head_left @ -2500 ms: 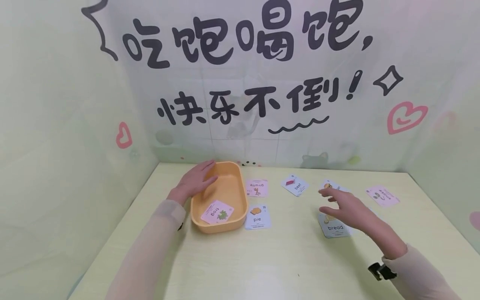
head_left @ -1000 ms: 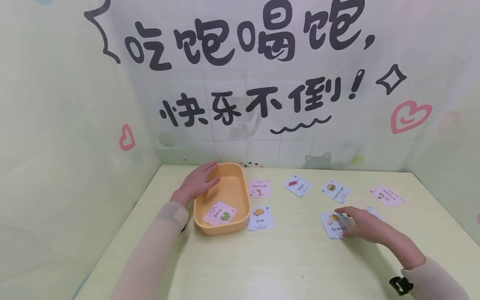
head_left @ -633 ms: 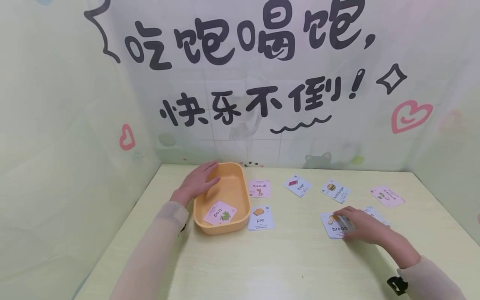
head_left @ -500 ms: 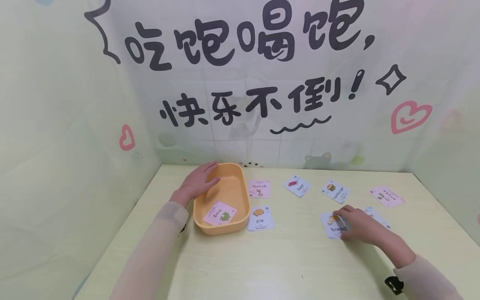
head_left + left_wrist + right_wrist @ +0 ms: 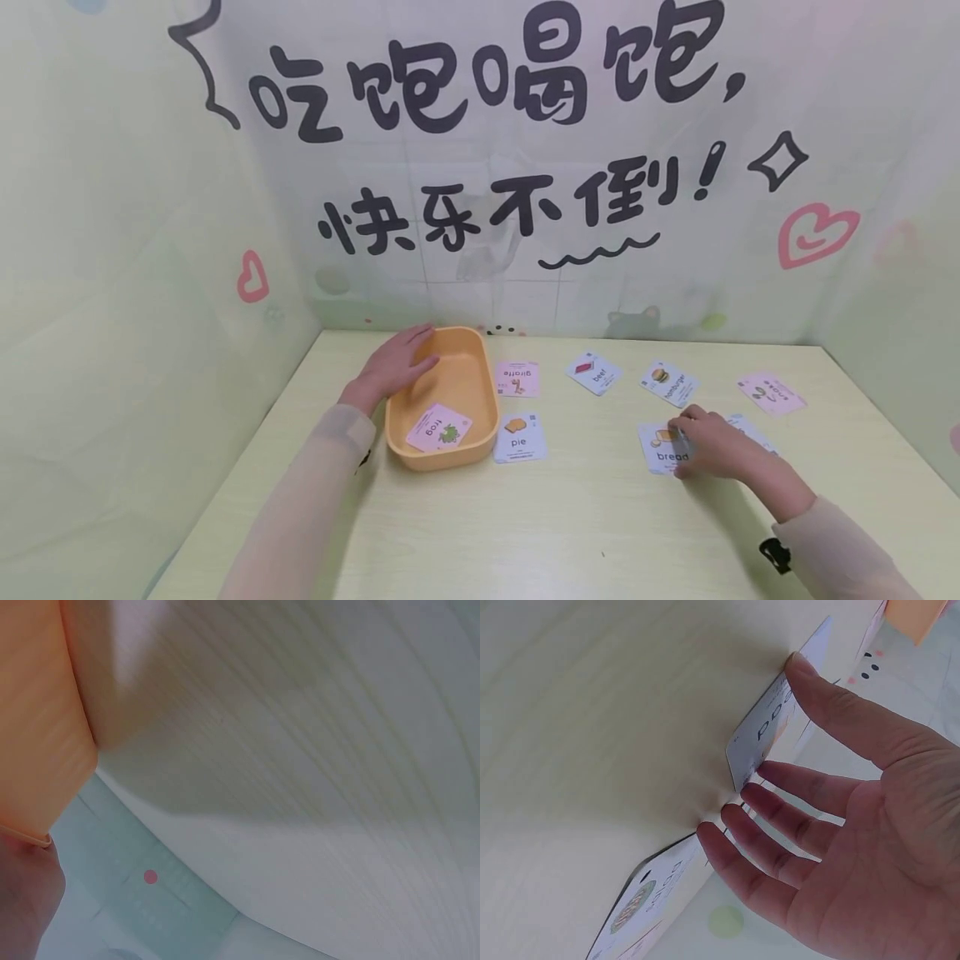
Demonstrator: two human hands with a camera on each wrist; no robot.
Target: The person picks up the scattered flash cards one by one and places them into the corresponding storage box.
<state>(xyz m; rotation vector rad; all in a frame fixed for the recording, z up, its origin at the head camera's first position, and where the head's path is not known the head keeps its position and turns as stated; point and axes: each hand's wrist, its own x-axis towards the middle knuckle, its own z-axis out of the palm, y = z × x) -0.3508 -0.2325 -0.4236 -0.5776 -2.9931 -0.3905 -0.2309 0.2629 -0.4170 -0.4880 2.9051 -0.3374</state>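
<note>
My right hand (image 5: 716,442) is over the bread card (image 5: 660,454) at the right. In the right wrist view the thumb is at one edge of that card and the forefinger and middle fingertips at another, pinching it. A second blue card with an oval picture (image 5: 634,907) lies close by the little finger. At the left, my left hand (image 5: 392,364) rests on the left rim of an orange tray (image 5: 442,457), fingers stretched along it and thumb over the inside. A pink frog card (image 5: 431,427) lies in the tray.
Right of the tray lie a giraffe card (image 5: 517,379) and a pie card (image 5: 520,437). Farther back are a beef card (image 5: 594,372), a hamburger card (image 5: 670,383) and a snake card (image 5: 772,393). A printed cloth (image 5: 487,292) stands behind the table.
My right hand has come down from above the bread card, uncovering the hamburger card, and its fingers have drawn in at the card's edges. My left hand stays on the tray.
</note>
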